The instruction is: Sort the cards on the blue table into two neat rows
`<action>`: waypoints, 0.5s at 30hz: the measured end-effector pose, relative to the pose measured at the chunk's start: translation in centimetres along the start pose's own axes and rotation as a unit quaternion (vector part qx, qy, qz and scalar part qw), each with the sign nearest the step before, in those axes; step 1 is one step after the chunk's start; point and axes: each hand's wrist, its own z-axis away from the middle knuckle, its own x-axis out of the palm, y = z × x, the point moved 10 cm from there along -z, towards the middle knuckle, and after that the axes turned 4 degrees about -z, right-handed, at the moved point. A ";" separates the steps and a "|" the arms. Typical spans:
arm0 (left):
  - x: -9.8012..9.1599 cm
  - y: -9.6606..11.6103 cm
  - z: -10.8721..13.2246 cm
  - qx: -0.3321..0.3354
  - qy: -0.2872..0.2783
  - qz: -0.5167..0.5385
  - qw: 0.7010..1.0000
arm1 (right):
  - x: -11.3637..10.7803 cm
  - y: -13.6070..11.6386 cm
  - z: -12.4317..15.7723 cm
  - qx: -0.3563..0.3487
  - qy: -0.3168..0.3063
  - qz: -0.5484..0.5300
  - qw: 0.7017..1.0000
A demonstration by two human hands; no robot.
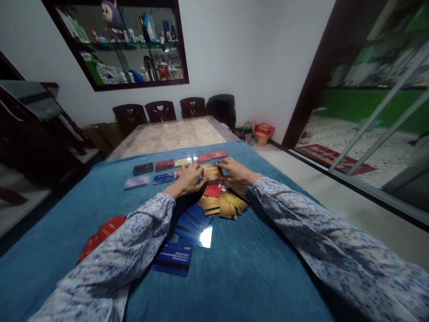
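Note:
Both my arms reach forward over a blue cloth (234, 268). My left hand (189, 179) and my right hand (234, 171) meet on a gold card (211, 173), each with its fingers closed on one end of it. The card lies in a second row of cards, beside a blue card (163, 179) and a pale card (136, 182). Behind it runs a row with a black card (143, 168), red cards (164, 164) and another red card (218, 154). Below my hands lies a loose heap of gold cards (228, 205), a red card (213, 190) and dark blue cards (191, 221).
A fan of red cards (103, 232) lies at the left by my left sleeve. A blue card (174, 258) lies nearest me. Beyond the cloth the marble tabletop (170, 134) runs to dark chairs (161, 111). A glass door (378, 112) is on the right.

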 end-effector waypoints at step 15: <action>2.6 -4.3 -3.3 -0.046 -0.052 -0.030 0.997 | 1.1 1.2 -4.2 0.109 -0.115 0.086 0.984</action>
